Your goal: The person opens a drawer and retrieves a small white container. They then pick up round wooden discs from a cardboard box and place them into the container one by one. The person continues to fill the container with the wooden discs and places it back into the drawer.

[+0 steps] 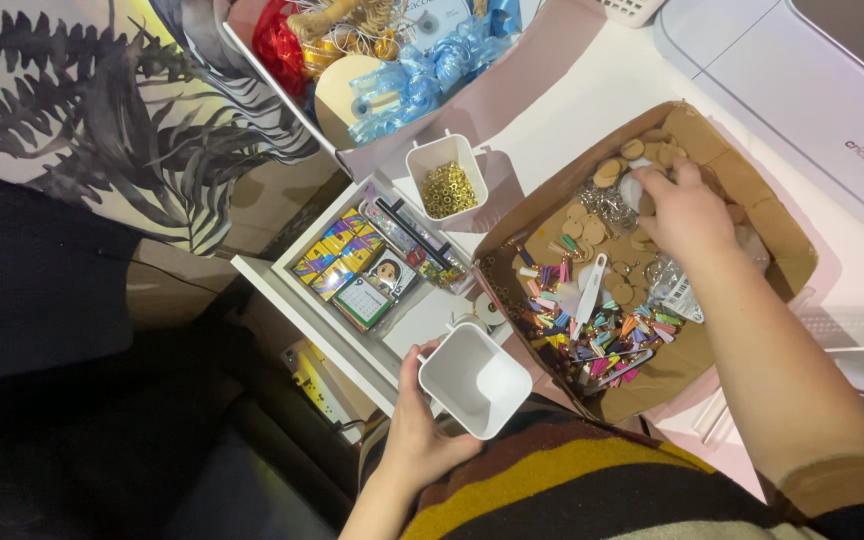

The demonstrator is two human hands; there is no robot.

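Note:
My left hand [414,430] holds an empty white square cup [476,379] by its near corner, low in the view beside the cardboard box [790,262]. My right hand [685,213] reaches into that box, fingers curled down among round wooden discs [609,171] and metal key rings [609,207]; whether it grips any piece is hidden. Colourful small tassels [592,335] and a white scoop-like tool [591,288] lie in the box's near half. A second white cup holding gold rings [448,183] stands behind the box.
An open white drawer [352,350] holds bright card packs and small stationery. A pink-lined box [522,95] with blue ribbon, discs and red items sits at the back. A white cutting machine [812,90] occupies the right on the white desk [592,90]. A power strip [314,385] lies below.

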